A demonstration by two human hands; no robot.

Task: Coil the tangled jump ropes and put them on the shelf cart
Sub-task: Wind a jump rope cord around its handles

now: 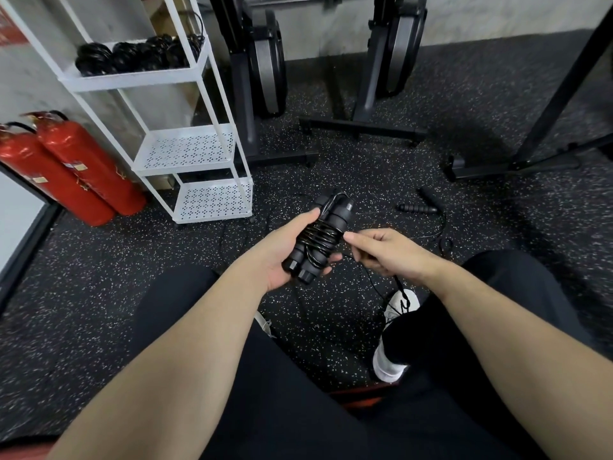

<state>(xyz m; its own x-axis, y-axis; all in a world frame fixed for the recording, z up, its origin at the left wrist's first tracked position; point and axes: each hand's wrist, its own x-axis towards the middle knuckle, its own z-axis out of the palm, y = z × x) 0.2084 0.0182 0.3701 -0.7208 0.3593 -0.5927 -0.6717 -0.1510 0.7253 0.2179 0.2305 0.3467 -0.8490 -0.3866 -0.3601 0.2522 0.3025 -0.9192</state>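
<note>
— The fingers of the left hand were clenched round the paired handles; the right hand pinched the cord just beside them.

— Awkward to handle?

— Light, springy cord, I'd guess; grip the stiff handles. Another rope lay on the floor, coils on the shelf cart.
</note>
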